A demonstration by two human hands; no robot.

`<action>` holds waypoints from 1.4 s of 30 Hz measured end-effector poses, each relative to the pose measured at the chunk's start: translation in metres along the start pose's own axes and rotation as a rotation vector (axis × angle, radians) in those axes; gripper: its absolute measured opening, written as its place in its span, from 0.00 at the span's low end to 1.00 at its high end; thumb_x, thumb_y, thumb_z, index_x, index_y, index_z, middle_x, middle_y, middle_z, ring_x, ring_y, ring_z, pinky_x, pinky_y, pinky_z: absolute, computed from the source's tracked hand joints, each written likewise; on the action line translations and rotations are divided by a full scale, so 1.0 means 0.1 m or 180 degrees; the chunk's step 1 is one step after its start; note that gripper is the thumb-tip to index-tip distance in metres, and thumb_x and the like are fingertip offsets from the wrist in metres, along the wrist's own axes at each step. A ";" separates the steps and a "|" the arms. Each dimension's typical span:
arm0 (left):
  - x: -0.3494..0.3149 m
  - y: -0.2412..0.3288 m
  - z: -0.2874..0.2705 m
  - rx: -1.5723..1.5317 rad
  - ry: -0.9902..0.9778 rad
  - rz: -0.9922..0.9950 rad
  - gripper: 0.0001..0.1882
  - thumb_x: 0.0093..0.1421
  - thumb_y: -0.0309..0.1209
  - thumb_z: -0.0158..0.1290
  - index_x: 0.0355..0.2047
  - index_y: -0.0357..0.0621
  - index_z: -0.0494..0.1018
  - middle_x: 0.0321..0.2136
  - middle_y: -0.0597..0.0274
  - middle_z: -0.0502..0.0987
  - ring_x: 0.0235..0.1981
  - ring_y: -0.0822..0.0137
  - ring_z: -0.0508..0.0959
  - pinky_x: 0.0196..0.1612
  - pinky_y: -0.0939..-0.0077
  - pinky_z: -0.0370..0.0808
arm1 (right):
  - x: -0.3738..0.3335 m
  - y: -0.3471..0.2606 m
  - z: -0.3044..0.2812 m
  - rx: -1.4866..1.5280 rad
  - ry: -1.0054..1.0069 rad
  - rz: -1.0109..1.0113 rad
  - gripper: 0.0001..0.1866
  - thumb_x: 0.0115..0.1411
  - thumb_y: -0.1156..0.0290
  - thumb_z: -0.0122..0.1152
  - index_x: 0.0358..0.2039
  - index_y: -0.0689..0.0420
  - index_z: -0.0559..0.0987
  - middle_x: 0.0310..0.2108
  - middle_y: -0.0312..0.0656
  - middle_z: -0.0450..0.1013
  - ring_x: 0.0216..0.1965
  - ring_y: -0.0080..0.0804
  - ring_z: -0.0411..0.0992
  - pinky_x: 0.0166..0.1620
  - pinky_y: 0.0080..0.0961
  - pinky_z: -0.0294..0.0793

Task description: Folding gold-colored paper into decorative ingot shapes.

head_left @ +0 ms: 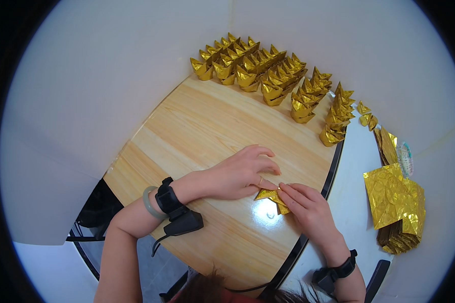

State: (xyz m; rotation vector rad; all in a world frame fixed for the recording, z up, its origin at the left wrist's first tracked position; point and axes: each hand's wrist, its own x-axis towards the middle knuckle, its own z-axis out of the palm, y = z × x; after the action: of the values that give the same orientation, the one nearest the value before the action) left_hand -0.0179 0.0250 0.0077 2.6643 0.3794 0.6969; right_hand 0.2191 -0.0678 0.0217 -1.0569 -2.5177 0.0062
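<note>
A small folded piece of gold foil paper (268,194) lies between my hands, low over the wooden table. My left hand (240,174) comes in from the left. Its ringed finger reaches along the paper's upper edge, the other fingers are raised and bent, and the thumb is hidden below. From the right, my right hand (308,207) pinches the same paper, its thumb and fingertips meeting close to my left fingertip. Part of the paper is covered by the right fingers. A bright light reflection shows on the table beside it.
Rows of nested gold paper ingots (275,83) stand along the far edge of the wooden table (202,126). On a white surface to the right lie a few small folded gold pieces (367,120), stacked gold sheets (389,194) and a clear coiled item (405,159). White walls surround the table.
</note>
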 end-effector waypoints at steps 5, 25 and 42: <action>-0.01 0.23 0.04 0.0917 -0.0591 -0.0176 0.21 0.60 0.39 0.53 0.52 0.47 0.73 0.59 0.58 0.66 0.62 0.46 0.60 0.65 0.54 0.56 | -0.06 0.01 0.00 -0.0233 -0.0259 0.0032 0.26 0.48 0.76 0.60 0.51 0.61 0.75 0.54 0.43 0.71 0.54 0.38 0.70 0.57 0.33 0.69; -0.10 0.55 0.20 0.0762 -0.0946 -0.0423 0.54 0.53 0.64 0.48 0.62 0.23 0.51 0.63 0.35 0.53 0.68 0.46 0.49 0.67 0.59 0.49 | -0.10 -0.03 -0.19 -0.0949 -0.0823 -0.0050 0.26 0.51 0.76 0.56 0.52 0.68 0.72 0.55 0.52 0.69 0.56 0.41 0.69 0.57 0.30 0.70; -0.08 0.34 0.13 0.0447 -0.1280 -0.0422 0.44 0.59 0.58 0.46 0.64 0.36 0.54 0.68 0.48 0.46 0.70 0.53 0.44 0.66 0.46 0.47 | -0.25 0.10 -0.39 0.2080 -0.0354 0.1997 0.25 0.49 0.86 0.59 0.50 0.57 0.74 0.38 0.44 0.75 0.41 0.39 0.75 0.46 0.28 0.74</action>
State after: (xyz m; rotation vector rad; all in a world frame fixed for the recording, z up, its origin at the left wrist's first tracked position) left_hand -0.0129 -0.0115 0.0077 2.7893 0.4997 0.0899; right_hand 0.2562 -0.0838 0.0469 -1.4923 -1.9180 1.0025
